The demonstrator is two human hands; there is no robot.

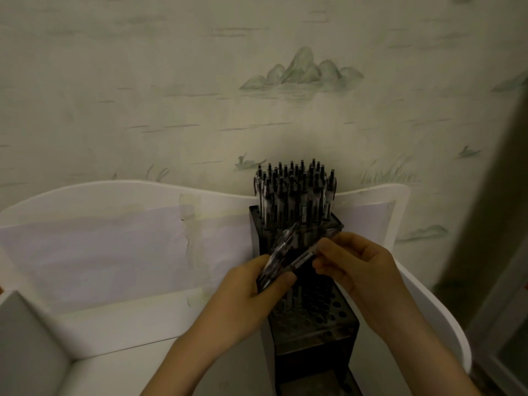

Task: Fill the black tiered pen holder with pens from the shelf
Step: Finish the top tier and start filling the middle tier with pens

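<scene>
Nearest the camera, the left hand (251, 292) clenches a loose bundle of clear-barrelled black pens (278, 258) just above the black perforated tiered pen holder (314, 318). The right hand (360, 264) pinches a single clear pen (307, 257) out of that bundle at mid-barrel, directly over the holder's empty lower holes. The holder's rear top tier is packed with upright pens (294, 190), against the white shelf back panel (114, 241). The pens look light, stiff and slick; hold mid-barrel, tip down.
</scene>
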